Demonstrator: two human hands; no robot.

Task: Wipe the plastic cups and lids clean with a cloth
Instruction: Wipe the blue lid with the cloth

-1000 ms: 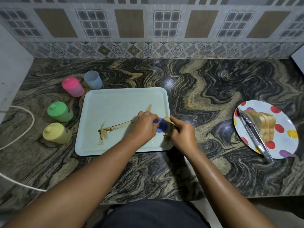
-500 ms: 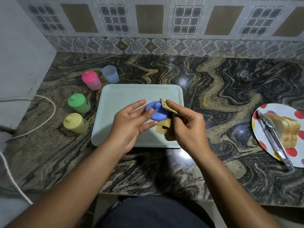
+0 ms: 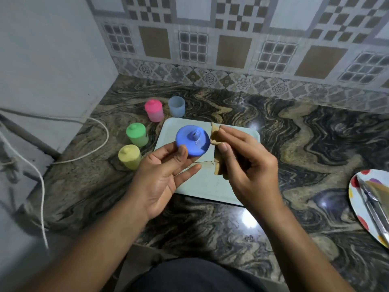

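Head: left hand (image 3: 160, 178) pinches one blue lid (image 3: 192, 141), right hand (image 3: 247, 165) grips one cloth (image 3: 215, 132); four cups (image 3: 137, 134) behind

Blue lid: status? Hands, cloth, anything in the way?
Left hand pinches the blue lid by its rim, above the tray. Right hand grips the tan cloth beside the lid's edge. Nothing between cloth and lid.

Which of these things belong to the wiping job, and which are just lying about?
Job: blue lid in the left hand, cloth in the right hand, lidless cup, pink cup, green cup, yellow cup.
Lying about: tray, spotted plate, tongs, cord.
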